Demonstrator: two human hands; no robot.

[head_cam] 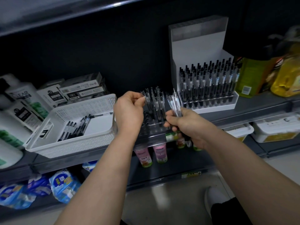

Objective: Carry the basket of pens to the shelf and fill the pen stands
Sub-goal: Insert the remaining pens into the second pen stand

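Between our two hands: clear stand (151, 129), at the front edge of the shelf (259, 103). It is part filled, with pens upright in the rear rows and the front holes vacant.

Left hand (129, 111): thumb and fingertips pinch one pen (146, 101) near its top, held upright over the stand.

Right hand (185, 125): curled round a bundle (175, 104) of pens, whose ends fan up past the knuckles.

Left of the left hand: white basket (68, 148) on the same shelf, just beside the clear stand, with spare pens (74, 129) lying loose in it.

Beyond the right hand: white stand (194, 41), rows full.

Handling, as we judge it: the pens are light and stiff, with smooth barrels that are likely to slide against one another in a bundle. We would take each one high on the barrel, so the lower end is free to find its hole. The basket looks like light, rigid plastic, and we would lift it by the slot in its near wall.
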